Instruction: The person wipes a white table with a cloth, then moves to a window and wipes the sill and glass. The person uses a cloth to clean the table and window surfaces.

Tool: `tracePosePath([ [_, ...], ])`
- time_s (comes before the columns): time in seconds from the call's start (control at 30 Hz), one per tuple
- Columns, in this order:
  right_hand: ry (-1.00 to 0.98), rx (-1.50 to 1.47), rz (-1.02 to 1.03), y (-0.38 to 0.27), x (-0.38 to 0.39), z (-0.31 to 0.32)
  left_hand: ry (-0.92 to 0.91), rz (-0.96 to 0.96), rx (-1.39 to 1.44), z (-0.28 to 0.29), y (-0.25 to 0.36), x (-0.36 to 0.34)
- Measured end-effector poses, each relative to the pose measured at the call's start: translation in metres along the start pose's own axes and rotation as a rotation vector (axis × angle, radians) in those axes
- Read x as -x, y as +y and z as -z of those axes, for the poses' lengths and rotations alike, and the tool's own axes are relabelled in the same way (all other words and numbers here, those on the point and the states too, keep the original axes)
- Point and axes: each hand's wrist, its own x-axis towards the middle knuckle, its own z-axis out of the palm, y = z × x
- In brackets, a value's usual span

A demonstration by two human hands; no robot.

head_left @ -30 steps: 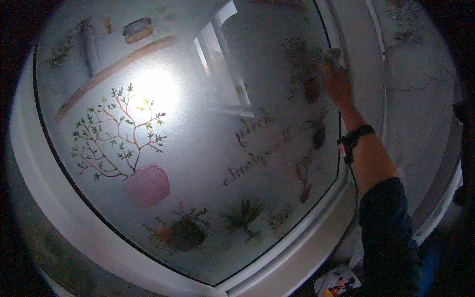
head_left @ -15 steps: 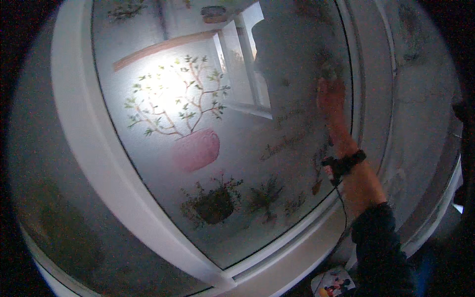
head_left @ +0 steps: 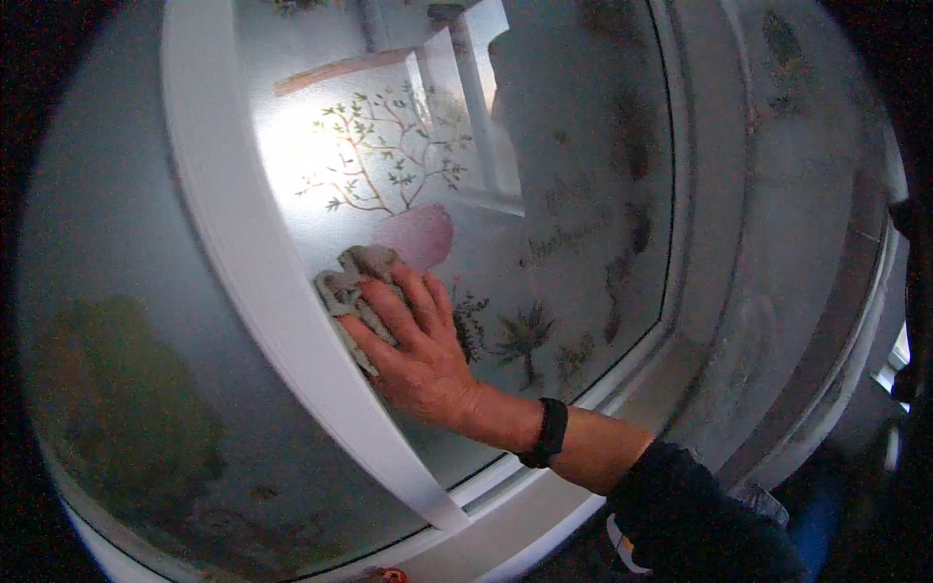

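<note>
My right hand (head_left: 428,364) presses a crumpled grey-beige cloth (head_left: 364,267) against the cloudy window pane (head_left: 569,282). Its fingers are spread over the cloth, close beside the white upright bar (head_left: 238,233) of the frame. Just above the cloth is a pink pot (head_left: 420,236) with a branching, green-leaved plant picture (head_left: 389,160) over it. The fingers partly cover a dark plant picture (head_left: 471,321). A dark band (head_left: 550,433) circles my right wrist. My left hand is out of view.
Left of the bar, a second cloudy pane (head_left: 136,243) shows a greenish blur. Along the bottom runs a white sill (head_left: 525,515). More plant pictures (head_left: 527,335) and dark lettering mark the pane's lower right. A small orange object (head_left: 392,575) shows at the lower edge.
My right hand has swept from the pane's right side down and left to the upright bar. The cloth is now plainly visible under it. The view has shifted slightly.
</note>
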Motion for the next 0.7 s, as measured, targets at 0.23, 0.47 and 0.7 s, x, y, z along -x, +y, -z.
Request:
tracePosePath([
  [0.23, -0.037, 0.096, 0.037, 0.064, 0.027, 0.028, -0.109, -0.051, -0.132, 0.041, 0.051, -0.020],
  [0.47, 0.102, 0.376, -0.155, 0.249, 0.073, 0.124, -0.072, -0.165, -0.055, 0.031, 0.027, -0.013],
  [0.7, 0.039, 1.156, -0.398, 0.466, 0.158, 0.258, -0.095, -0.026, -0.104, 0.052, 0.034, -0.011],
])
